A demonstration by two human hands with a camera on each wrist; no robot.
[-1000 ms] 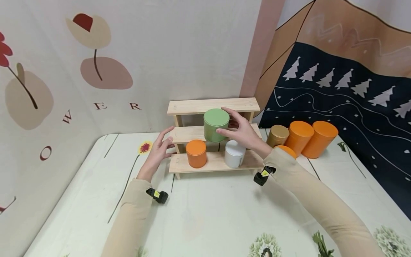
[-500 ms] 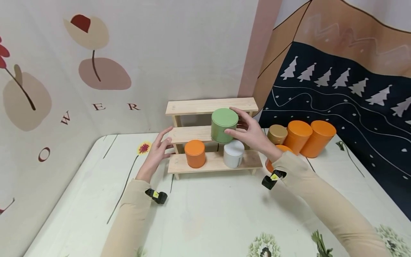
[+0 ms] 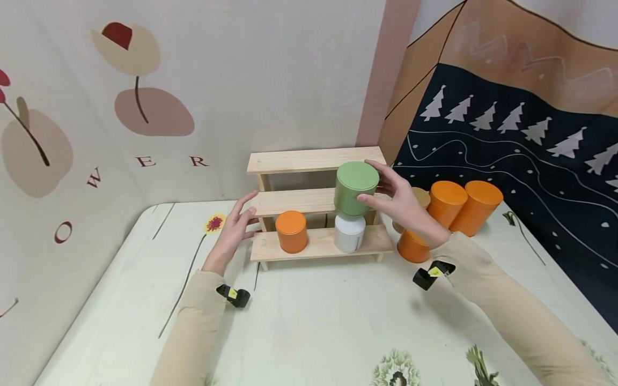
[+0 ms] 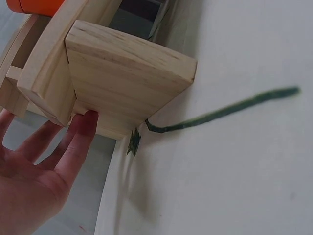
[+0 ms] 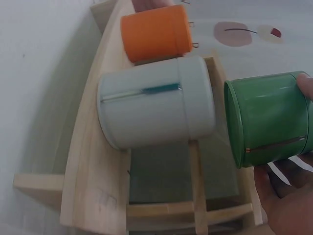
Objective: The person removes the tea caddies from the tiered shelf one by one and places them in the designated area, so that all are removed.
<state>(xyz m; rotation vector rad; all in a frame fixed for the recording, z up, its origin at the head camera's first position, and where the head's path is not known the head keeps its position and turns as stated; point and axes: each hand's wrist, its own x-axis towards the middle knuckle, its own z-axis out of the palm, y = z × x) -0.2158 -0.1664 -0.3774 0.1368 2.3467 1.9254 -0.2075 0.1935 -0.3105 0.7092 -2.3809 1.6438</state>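
My right hand (image 3: 401,203) grips a green lidded tin (image 3: 355,190) by its right side, thumb in front. The tin is held upright in front of the middle step's right end; the right wrist view shows a gap between it and the white tin (image 5: 151,105). My left hand (image 3: 232,233) touches the left end of the three-step wooden shelf (image 3: 289,202). In the left wrist view its fingers (image 4: 80,147) extend to the shelf's end, fingertips against the wood. An orange tin (image 3: 292,233) and the white tin stand on the lowest step.
Right of the shelf stand two tall orange canisters (image 3: 446,203), a gold tin (image 3: 421,197) partly behind my right hand, and a shorter orange tin (image 3: 412,247). A printed cloth (image 3: 309,316) covers the table. Patterned cloth hangs (image 3: 289,75) behind the shelf.
My right hand has carried the green tin rightward, from between the two lower tins to above the white one in the head view. My left hand has stayed at the shelf's end.
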